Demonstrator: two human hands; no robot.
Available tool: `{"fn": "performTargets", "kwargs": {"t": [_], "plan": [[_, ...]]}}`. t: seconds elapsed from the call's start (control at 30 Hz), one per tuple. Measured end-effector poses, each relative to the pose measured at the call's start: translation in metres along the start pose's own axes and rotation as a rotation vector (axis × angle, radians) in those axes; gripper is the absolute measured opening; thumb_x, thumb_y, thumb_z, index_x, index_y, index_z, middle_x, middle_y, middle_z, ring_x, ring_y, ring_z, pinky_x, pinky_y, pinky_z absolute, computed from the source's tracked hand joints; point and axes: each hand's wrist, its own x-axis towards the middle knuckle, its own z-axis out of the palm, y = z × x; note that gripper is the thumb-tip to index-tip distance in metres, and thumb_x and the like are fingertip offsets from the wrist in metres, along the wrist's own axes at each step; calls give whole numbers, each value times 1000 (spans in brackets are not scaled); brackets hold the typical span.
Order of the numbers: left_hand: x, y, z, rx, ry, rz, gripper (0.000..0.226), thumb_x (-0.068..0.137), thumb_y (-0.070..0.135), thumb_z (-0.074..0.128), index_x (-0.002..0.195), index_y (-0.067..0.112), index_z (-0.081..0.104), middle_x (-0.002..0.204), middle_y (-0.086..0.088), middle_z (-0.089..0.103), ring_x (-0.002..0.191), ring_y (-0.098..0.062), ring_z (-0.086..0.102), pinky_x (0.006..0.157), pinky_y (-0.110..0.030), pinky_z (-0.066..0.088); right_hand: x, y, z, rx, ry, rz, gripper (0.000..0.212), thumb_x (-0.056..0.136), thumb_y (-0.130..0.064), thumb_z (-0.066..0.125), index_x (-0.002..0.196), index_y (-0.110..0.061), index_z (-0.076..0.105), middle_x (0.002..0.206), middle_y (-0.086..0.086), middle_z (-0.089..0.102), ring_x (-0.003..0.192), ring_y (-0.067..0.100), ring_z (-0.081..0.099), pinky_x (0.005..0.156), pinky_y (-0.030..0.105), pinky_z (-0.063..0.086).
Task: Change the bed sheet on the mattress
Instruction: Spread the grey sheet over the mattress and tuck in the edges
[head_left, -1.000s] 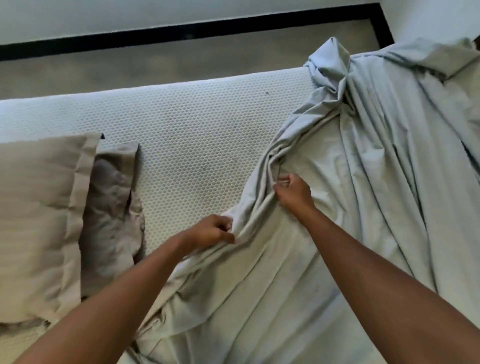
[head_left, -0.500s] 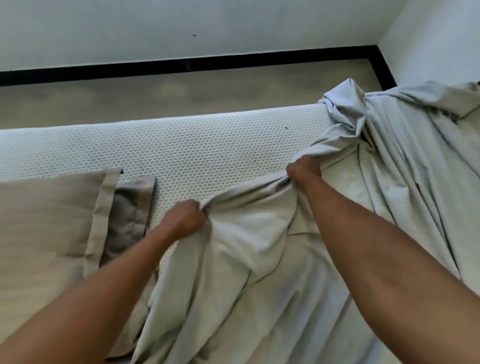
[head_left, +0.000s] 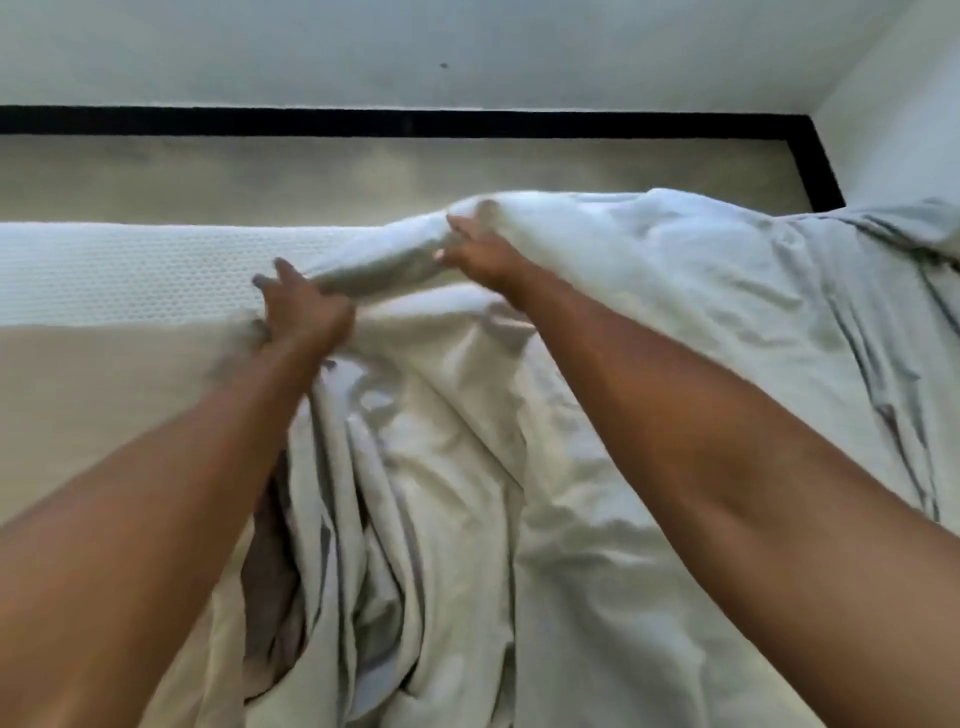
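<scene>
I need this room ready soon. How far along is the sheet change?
Done: the grey sheet covers the bed's right side. In hand: the left hand and right hand are at its bunched edge near the far side; blur hides their grip. Left: the mattress is bare at far left beyond the pillow, the sheet's middle lies rumpled, and no tucked corner shows.

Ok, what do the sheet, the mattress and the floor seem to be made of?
Sheet: thin woven cloth, likely cotton or a blend, matte pale grey; it bunches in soft folds.
Mattress: white knitted cover, probably synthetic; a fine honeycomb texture shows.
Floor: hard, smooth, mottled grey-beige, possibly polished concrete or tile; no joints visible.
</scene>
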Motion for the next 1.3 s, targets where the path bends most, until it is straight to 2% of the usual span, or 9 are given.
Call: {"fn": "performTargets", "kwargs": {"t": [0.07, 0.17, 0.23, 0.33, 0.43, 0.53, 0.73, 1.03, 1.3], "plan": [[-31, -14, 32, 169, -23, 323, 77, 85, 34, 40, 155, 4, 28, 163, -30, 11, 149, -46, 18, 122, -49, 22, -21, 18, 23, -125, 21, -9, 69, 91, -39, 68, 151, -14, 45, 160, 7, 38, 149, 23, 33, 117, 33, 29], [-84, -40, 73, 305, -136, 700, 60, 75, 31, 38, 126, 11, 64, 140, -21, 51, 133, -45, 44, 105, -48, 43, -59, 60, 53, -447, -18, -54, 63, 91, -43, 66, 145, -15, 48, 164, 11, 27, 152, 26, 24, 120, 43, 27], [-126, -53, 91, 427, -353, 804, 51, 79, 24, 44, 125, 17, 64, 128, -12, 60, 121, -38, 55, 95, -42, 47, -90, 95, 64, -593, -45, -36, 56, 96, -42, 59, 144, -17, 46, 168, 9, 16, 156, 25, 12, 122, 49, 20], [-169, -72, 114, 744, -661, 686, 62, 94, 27, 49, 153, 20, 33, 158, -16, 33, 144, -38, 33, 108, -45, 41, -150, 145, 64, -630, -35, 83, 55, 100, -40, 52, 149, -18, 41, 168, 12, 14, 157, 26, 11, 122, 48, 20], [-192, -81, 121, 882, -731, 611, 75, 97, 29, 48, 160, 17, 9, 168, -15, 1, 153, -41, 6, 115, -55, 32, -221, 189, 63, -551, -21, 281, 60, 102, -48, 39, 155, -20, 33, 169, 11, 12, 157, 25, 10, 124, 46, 17], [-207, -77, 117, 850, -758, 595, 67, 98, 35, 45, 158, 20, 20, 164, -14, 20, 147, -38, 26, 114, -51, 34, -300, 226, 67, -518, -14, 409, 80, 90, -60, 19, 160, -23, 24, 171, 6, 6, 157, 25, 13, 123, 46, 21], [-250, -34, 99, 785, -705, 778, 58, 97, 32, 47, 152, 22, 33, 144, -10, 51, 131, -30, 49, 105, -45, 45, -406, 251, 62, -300, -179, 538, 67, 106, -46, 44, 162, -19, 20, 170, 4, 17, 155, 20, 22, 124, 35, 21], [-366, 52, 141, 872, -635, 838, 63, 101, 36, 46, 159, 23, 22, 155, -9, 40, 139, -29, 42, 107, -43, 43, -483, 284, -31, -126, 67, 519, 66, 104, -43, 50, 160, -17, 27, 166, 6, 29, 151, 22, 30, 122, 34, 25], [-516, 168, 245, 866, -635, 821, 69, 102, 39, 46, 161, 24, 15, 162, -12, 29, 147, -29, 33, 114, -43, 37, -599, 374, -162, -136, -21, 450, 69, 105, -45, 46, 162, -15, 20, 168, 8, 21, 154, 24, 23, 125, 39, 21]]}}
